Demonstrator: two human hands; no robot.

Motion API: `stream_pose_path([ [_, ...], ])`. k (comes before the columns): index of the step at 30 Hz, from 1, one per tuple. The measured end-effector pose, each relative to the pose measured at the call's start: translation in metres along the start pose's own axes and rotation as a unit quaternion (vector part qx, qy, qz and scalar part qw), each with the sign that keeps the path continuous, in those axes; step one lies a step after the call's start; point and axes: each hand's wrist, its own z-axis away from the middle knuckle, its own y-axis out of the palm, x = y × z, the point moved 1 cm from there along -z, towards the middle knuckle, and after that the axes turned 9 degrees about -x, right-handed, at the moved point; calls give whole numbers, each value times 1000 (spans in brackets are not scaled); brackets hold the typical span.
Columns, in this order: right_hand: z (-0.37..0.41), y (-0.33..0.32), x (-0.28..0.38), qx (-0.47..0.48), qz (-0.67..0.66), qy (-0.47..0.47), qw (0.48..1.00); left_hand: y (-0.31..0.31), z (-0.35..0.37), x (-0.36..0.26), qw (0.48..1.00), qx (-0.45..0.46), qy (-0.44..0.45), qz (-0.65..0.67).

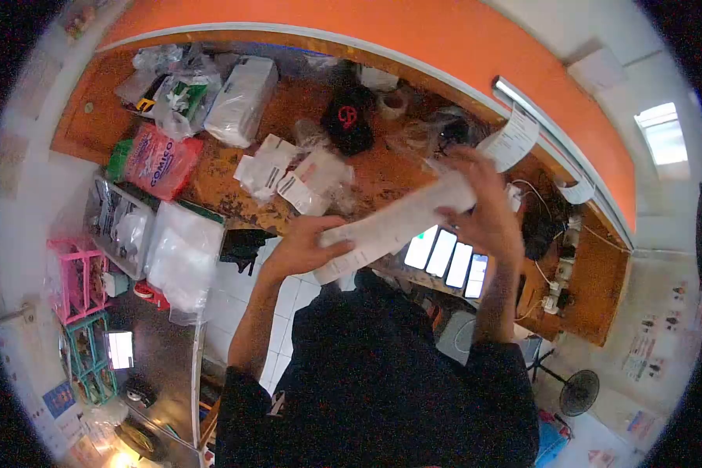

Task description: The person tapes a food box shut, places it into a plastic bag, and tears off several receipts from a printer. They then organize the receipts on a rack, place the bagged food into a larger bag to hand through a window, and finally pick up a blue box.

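Note:
A long white strip of printed paper (394,226) stretches at a slant in front of my body, above the desk's front edge. My left hand (308,248) pinches its lower left end, thumb on top. At the raised far end, my right hand (480,207) grips the strip, its fingers partly blurred. Under the right hand, several phones (441,253) with lit screens lie side by side. White packets in clear plastic (313,183) lie on the desk beyond my left hand.
The worn wooden desk (226,191) carries a black cap (348,118), a tape roll (392,104), a white stack (242,101) and a red plastic bag (161,161). Printed sheets (515,140) hang from the orange partition (444,47). Clear bags (181,257) lie left; cables run right.

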Motion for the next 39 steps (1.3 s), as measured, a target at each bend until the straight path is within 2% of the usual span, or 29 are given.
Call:
stream_pose_path([
  [1, 4, 13, 19, -1, -125, -58, 990, 6, -6, -13, 1000, 6, 1, -2],
  [2, 1, 22, 40, 25, -139, -124, 982, 10, -12, -27, 999, 25, 48, -1],
  [3, 7, 39, 43, 74, -166, -142, 973, 15, -17, -36, 994, 44, 96, 1],
  [5, 14, 56, 33, 61, -194, -113, 973, 20, -20, -37, 992, 47, 119, 1],
  [7, 15, 58, 5, 207, -138, -17, 968, 14, -20, -30, 994, 83, 21, -62],
  [8, 17, 44, -4, 154, -165, -51, 973, 11, -15, -24, 994, 83, 21, -63],
  [9, 16, 34, -5, 138, -166, 15, 976, 6, -9, -16, 997, 56, 10, -43],
  [11, 22, 31, -30, 122, -162, 20, 979, 2, -4, -7, 999, 29, -2, -22],
  [13, 25, 33, -31, 153, -129, 15, 980, -1, -3, -7, 998, 9, -62, -33],
  [15, 26, 40, -23, 183, -96, 9, 978, 5, -5, -13, 997, 19, -71, -23],
  [17, 20, 55, 3, 126, -245, -44, 960, 14, -9, -17, 1000, 5, 7, -14],
  [18, 19, 60, 10, 151, -245, -42, 957, 18, -11, -18, 1000, 5, 8, -15],
  [20, 18, 68, 11, 140, -232, -59, 961, 23, -13, -21, 992, -25, 95, -79],
  [21, 19, 71, 12, 132, -218, -74, 964, 27, -14, -26, 992, -26, 95, -80],
  [22, 19, 70, 15, 141, -229, -35, 963, 30, -15, -35, 993, -37, 75, -85],
  [23, 20, 72, 16, 141, -229, -36, 962, 32, -16, -39, 993, -47, 56, -91],
  [26, 24, 79, 11, 126, -245, -56, 960, 40, -20, -31, 987, -42, 94, -126],
  [29, 29, 85, 5, 109, -255, -20, 961, 47, -20, -29, 979, -81, 133, -130],
  [30, 31, 89, 2, 110, -322, 20, 940, 51, -19, -27, 979, -77, 135, -131],
  [31, 33, 92, -1, 109, -388, 59, 913, 53, -19, -27, 968, -118, 173, -137],
  [32, 34, 95, -6, 104, -388, 62, 914, 55, -19, -27, 954, -158, 212, -141],
  [34, 38, 101, -14, 160, -514, 146, 830, 57, -21, -31, 954, -148, 213, -150],
  [38, 57, 93, -36, 139, -515, 152, 832, 55, -24, -30, 959, -118, 201, -158],
  [39, 66, 90, -47, 185, -493, 179, 831, 52, -23, -30, 959, -116, 203, -160],
])
